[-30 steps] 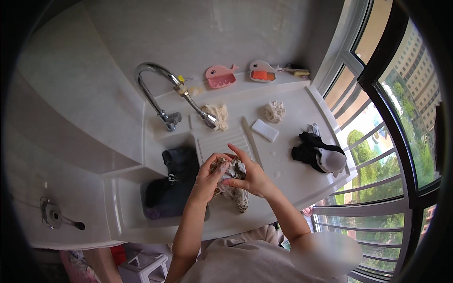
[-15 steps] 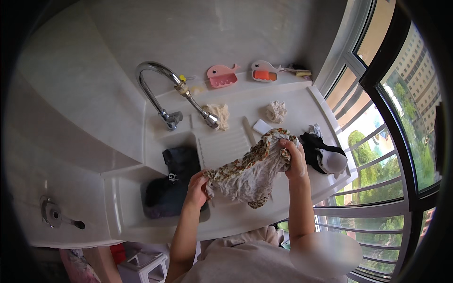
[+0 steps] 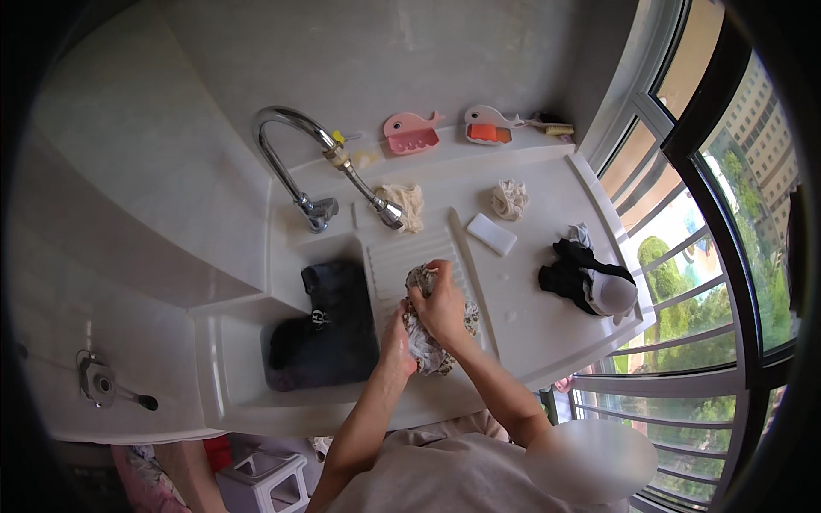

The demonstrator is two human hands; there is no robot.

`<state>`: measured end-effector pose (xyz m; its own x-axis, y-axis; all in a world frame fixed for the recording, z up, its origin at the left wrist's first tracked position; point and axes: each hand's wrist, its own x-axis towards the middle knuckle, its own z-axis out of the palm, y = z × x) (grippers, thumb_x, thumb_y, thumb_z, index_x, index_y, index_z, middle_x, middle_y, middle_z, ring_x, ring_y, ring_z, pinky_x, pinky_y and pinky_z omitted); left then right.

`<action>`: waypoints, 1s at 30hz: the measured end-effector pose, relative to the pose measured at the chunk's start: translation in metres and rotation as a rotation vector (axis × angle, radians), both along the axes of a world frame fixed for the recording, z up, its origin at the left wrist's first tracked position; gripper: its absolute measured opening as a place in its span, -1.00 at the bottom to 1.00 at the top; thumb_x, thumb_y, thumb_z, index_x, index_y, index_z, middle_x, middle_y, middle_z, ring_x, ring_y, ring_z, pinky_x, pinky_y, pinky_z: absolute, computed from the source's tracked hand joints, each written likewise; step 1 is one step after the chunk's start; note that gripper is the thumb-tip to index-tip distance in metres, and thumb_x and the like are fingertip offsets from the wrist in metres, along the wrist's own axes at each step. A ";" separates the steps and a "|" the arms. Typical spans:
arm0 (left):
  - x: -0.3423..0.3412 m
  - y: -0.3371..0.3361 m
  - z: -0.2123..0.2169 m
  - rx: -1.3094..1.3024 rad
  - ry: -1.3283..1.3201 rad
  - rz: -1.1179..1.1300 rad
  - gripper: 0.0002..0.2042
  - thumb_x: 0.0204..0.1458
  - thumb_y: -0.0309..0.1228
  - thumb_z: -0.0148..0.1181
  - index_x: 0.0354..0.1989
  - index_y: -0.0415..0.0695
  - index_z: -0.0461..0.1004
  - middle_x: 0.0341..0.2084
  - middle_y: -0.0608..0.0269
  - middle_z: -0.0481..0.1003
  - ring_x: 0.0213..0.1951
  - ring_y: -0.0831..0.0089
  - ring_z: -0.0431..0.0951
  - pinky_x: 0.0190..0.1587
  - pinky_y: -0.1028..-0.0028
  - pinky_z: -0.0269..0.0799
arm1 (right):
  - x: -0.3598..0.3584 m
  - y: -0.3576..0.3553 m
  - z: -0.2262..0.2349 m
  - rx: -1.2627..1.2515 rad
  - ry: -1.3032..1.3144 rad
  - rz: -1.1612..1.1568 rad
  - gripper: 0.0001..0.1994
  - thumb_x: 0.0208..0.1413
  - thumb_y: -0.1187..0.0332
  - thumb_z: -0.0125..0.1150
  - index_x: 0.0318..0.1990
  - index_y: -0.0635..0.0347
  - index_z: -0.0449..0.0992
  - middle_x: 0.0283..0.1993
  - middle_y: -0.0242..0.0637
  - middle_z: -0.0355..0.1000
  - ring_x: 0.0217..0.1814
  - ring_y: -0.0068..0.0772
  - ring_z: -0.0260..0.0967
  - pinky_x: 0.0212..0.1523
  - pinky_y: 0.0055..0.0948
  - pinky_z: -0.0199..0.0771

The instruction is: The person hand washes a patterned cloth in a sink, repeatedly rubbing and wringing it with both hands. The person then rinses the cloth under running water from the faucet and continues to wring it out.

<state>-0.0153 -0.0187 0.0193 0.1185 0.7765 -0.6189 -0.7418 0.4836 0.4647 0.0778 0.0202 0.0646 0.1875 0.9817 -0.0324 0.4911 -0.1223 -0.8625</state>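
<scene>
A light, wet-looking garment [image 3: 425,349] with a brown-and-orange patterned trim is bunched up between my two hands, over the ridged washboard [image 3: 402,261] of the laundry sink. My right hand [image 3: 441,309] closes over it from above. From the lower left, my left hand [image 3: 396,344] presses and grips it, its fingers partly hidden by the cloth. Left of them, a dark garment [image 3: 338,333] lies in the basin. A white bar of soap [image 3: 492,234] rests on the counter beyond the washboard.
A chrome faucet [image 3: 295,175] arches over the basin's back. Behind the washboard lie a beige cloth [image 3: 407,203] and a crumpled white cloth [image 3: 510,199]. A black-and-white garment [image 3: 564,272] sits at the right. Pink [image 3: 411,141] and white [image 3: 486,118] whale-shaped soap dishes line the back ledge.
The garment was stretched out between my spread hands; it is now bunched together. My right hand has come left and down to my left hand, uncovering the soap and counter.
</scene>
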 end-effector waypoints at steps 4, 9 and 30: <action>-0.006 0.012 0.014 0.157 -0.231 0.041 -0.69 0.26 -0.04 -0.06 -0.12 0.05 0.48 -0.20 0.32 0.53 -0.18 0.35 0.56 -0.13 0.34 0.51 | -0.011 -0.039 0.022 0.457 -0.173 0.182 -0.42 -0.16 0.30 0.35 0.12 0.10 0.37 -0.22 -0.12 0.40 -0.23 0.01 0.40 -0.28 -0.14 0.45; -0.039 0.028 -0.037 0.344 -0.560 -0.141 -0.71 0.21 -0.05 0.04 -0.42 0.02 0.42 -0.38 0.32 0.49 -0.46 0.37 0.50 -0.41 0.39 0.41 | -0.033 -0.074 0.012 0.598 -0.182 0.387 -0.60 -0.33 0.24 0.46 -0.31 0.17 0.45 -0.38 -0.19 0.42 -0.30 -0.06 0.44 -0.33 -0.19 0.46; -0.017 0.007 0.040 0.202 0.037 0.004 -0.65 0.24 -0.14 0.04 0.03 -0.14 0.43 -0.06 0.18 0.51 0.01 0.31 0.49 0.11 0.22 0.41 | 0.042 -0.003 0.002 0.365 0.331 0.148 -0.57 -0.06 0.25 0.42 -0.09 0.24 0.43 -0.07 -0.09 0.47 -0.02 -0.20 0.43 -0.02 -0.28 0.41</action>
